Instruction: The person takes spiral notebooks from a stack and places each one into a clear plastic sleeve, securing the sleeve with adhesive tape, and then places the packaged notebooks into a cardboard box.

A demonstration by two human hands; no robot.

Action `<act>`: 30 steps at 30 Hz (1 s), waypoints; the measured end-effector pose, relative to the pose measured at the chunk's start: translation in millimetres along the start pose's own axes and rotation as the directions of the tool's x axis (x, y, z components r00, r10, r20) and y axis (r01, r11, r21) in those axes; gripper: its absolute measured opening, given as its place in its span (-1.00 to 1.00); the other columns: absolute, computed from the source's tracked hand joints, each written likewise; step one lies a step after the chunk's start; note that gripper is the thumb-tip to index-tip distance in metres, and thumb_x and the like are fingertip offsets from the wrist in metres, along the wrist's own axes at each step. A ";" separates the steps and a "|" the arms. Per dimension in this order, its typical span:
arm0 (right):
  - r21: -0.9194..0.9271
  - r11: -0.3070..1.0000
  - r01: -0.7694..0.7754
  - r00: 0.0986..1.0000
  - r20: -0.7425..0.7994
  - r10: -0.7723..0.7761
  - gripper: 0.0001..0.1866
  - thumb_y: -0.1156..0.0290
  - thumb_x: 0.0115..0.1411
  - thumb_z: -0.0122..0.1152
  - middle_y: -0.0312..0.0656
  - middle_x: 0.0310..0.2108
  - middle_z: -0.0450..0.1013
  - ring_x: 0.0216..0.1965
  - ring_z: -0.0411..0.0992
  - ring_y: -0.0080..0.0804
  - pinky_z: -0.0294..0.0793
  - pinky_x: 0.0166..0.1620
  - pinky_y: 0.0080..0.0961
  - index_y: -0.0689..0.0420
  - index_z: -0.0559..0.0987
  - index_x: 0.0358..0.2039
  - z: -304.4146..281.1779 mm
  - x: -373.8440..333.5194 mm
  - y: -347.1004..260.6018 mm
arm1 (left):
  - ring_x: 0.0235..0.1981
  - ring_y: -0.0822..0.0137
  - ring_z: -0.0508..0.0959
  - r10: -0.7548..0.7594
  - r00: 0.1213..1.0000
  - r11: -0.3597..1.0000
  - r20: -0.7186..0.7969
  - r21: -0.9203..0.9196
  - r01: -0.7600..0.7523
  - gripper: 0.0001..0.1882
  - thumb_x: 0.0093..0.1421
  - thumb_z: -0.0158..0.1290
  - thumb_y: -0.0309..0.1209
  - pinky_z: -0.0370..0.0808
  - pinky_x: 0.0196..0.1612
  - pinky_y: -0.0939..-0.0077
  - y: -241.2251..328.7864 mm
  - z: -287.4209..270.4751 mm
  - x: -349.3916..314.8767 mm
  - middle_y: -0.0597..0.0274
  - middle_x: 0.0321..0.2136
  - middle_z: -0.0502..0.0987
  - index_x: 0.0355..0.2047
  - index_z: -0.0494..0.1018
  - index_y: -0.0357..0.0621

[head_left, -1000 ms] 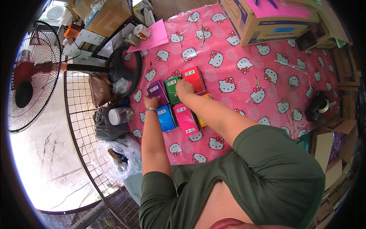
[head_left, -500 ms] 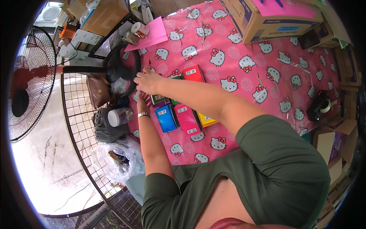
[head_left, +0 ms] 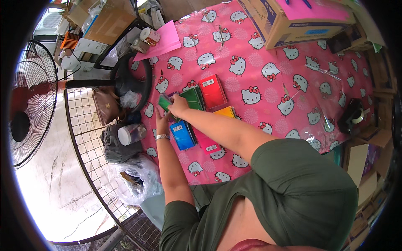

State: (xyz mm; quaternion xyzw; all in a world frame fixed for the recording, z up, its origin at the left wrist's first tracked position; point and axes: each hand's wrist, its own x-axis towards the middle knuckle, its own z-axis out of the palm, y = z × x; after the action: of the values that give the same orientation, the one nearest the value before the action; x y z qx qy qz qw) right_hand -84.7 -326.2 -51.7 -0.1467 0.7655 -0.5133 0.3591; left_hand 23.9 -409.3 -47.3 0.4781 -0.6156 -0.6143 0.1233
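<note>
A small green spiral notebook [head_left: 164,102] is tilted up at the left end of a group of notebooks. My right hand [head_left: 179,105] pinches its right side. My left hand [head_left: 162,122], with a metal band at the wrist, grips its near edge, fingers partly hidden. Flat on the table beside my hands lie a larger green notebook [head_left: 191,98], a red notebook [head_left: 213,93], a blue notebook [head_left: 182,135] and a pink notebook [head_left: 208,144]. My right forearm partly covers a yellow notebook [head_left: 226,111]. A purple cover [head_left: 172,95] shows behind my right fingers.
A pink patterned cloth [head_left: 251,75] covers the table. Left stand a fan [head_left: 25,108] with a round black base, a brown bag [head_left: 104,104], a clear jar [head_left: 132,134] and a plastic bag [head_left: 134,180]. A carton [head_left: 301,31] and tape dispenser [head_left: 351,116] sit right.
Both hands have come back from the table's left edge toward the notebooks. The small green notebook now shows tilted between them. My right forearm has moved lower, uncovering more of the red and green notebooks.
</note>
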 end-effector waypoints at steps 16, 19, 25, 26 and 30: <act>-0.497 0.836 0.234 0.914 -0.182 -0.364 -0.44 0.23 -0.10 0.43 0.07 -0.38 0.52 -0.31 0.53 -0.03 0.50 -0.22 -0.16 0.20 0.43 -0.12 -178.5 -37.9 57.0 | 0.00 0.18 0.47 -0.086 0.985 0.644 0.153 -0.745 0.172 -0.56 0.26 0.00 -0.23 0.45 0.04 0.11 -96.5 45.4 -209.6 0.23 -0.02 0.46 0.11 0.24 -0.03; -0.181 0.891 0.416 0.907 0.020 -0.420 -0.48 0.25 -0.07 0.39 0.04 -0.38 0.52 -0.31 0.52 -0.03 0.49 -0.21 -0.18 0.18 0.43 -0.12 -160.4 -109.2 38.3 | 0.06 0.12 0.43 -0.037 0.965 0.476 0.258 -0.845 0.244 -0.35 0.20 0.02 0.03 0.36 0.12 0.03 -108.9 52.1 -228.6 0.18 0.05 0.42 0.17 0.19 -0.06; -0.612 0.672 0.417 0.865 0.040 -0.500 -0.43 0.20 -0.10 0.40 -0.15 -0.19 0.41 -0.11 0.41 -0.14 0.44 -0.13 -0.26 0.07 0.43 -0.06 -138.2 -176.3 87.4 | -0.03 0.13 0.50 -0.092 0.994 0.718 0.055 -0.688 0.105 -0.45 0.18 0.11 -0.22 0.48 0.00 0.05 -126.3 60.1 -255.0 0.18 0.02 0.44 0.12 0.21 -0.07; -0.679 0.483 0.553 0.790 0.244 -0.562 -0.42 0.20 -0.11 0.41 -0.17 -0.17 0.39 -0.10 0.39 -0.15 0.43 -0.13 -0.27 0.05 0.43 -0.06 -142.8 -177.2 93.0 | -0.09 0.16 0.53 -0.121 0.992 0.662 0.023 -0.743 0.098 -0.51 0.17 0.10 -0.39 0.53 -0.07 0.09 -118.7 61.8 -266.0 0.20 -0.01 0.45 0.09 0.22 -0.06; -0.645 0.001 0.764 0.535 0.633 -0.559 -0.64 0.26 0.05 0.19 -0.22 -0.16 0.39 -0.12 0.40 -0.24 0.42 -0.15 -0.35 0.03 0.48 -0.12 -143.0 -186.4 120.5 | -0.09 0.19 0.54 -0.154 0.988 0.668 0.015 -0.736 0.115 -0.54 0.17 0.10 -0.40 0.53 -0.07 0.08 -129.8 57.0 -287.8 0.20 -0.07 0.48 0.07 0.26 -0.07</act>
State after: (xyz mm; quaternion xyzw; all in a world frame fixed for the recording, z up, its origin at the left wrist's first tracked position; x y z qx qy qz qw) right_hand -37.2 -66.5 -53.9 -0.7032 0.7020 -0.1123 0.0066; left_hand 186.0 -132.4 -47.7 0.4472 -0.2774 -0.8049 0.2741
